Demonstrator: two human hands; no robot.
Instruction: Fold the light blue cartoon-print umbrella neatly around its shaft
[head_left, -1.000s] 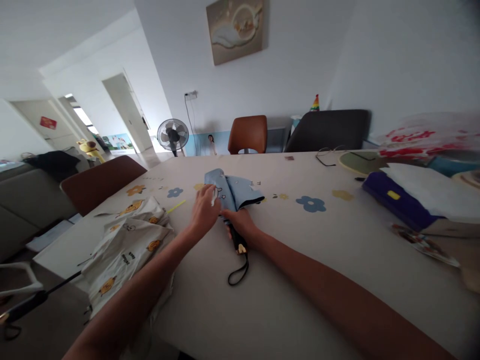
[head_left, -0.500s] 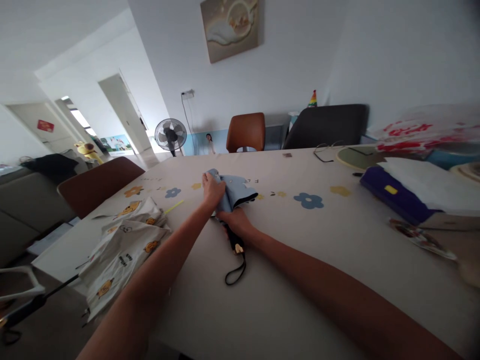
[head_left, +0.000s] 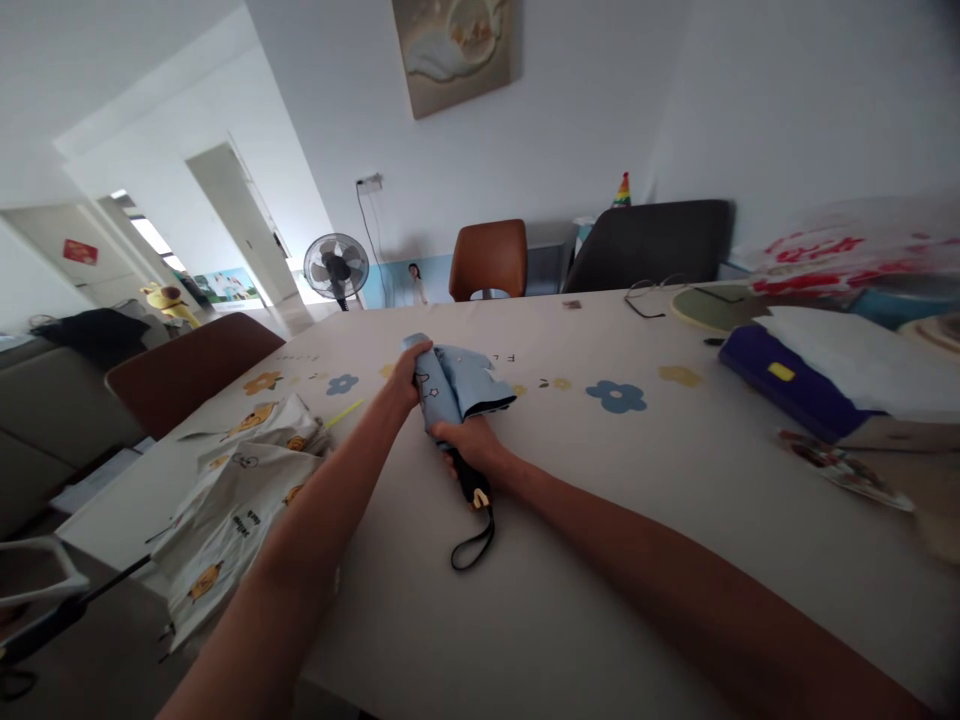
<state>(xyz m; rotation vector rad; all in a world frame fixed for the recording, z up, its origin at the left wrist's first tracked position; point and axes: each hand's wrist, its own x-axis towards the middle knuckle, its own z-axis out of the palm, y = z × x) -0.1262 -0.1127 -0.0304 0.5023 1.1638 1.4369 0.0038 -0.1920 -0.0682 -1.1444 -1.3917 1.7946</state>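
A light blue folding umbrella (head_left: 438, 392) lies between my two hands over the table, its canopy mostly rolled with one flap of fabric standing out to the right. My left hand (head_left: 409, 368) is wrapped around the far end of the roll. Lower down, my right hand (head_left: 472, 442) grips the canopy's near end, beside the black handle (head_left: 471, 482). A black wrist strap (head_left: 474, 545) hangs from the handle's gold-coloured end. Left of my forearm a second, cream umbrella (head_left: 240, 500) with yellow duck prints lies loosely folded over the table edge.
The white table (head_left: 570, 560) has printed flowers. At the right are a purple box (head_left: 787, 385) with white paper, eyeglasses (head_left: 645, 300), a round green mat (head_left: 709, 308) and a plastic bag (head_left: 847, 250). Chairs (head_left: 489, 258) and a fan (head_left: 336, 268) stand beyond.
My left hand has shifted to the left side of the roll, baring more of the blue canopy's printed surface. My right hand keeps its hold near the handle. The view has shifted slightly.
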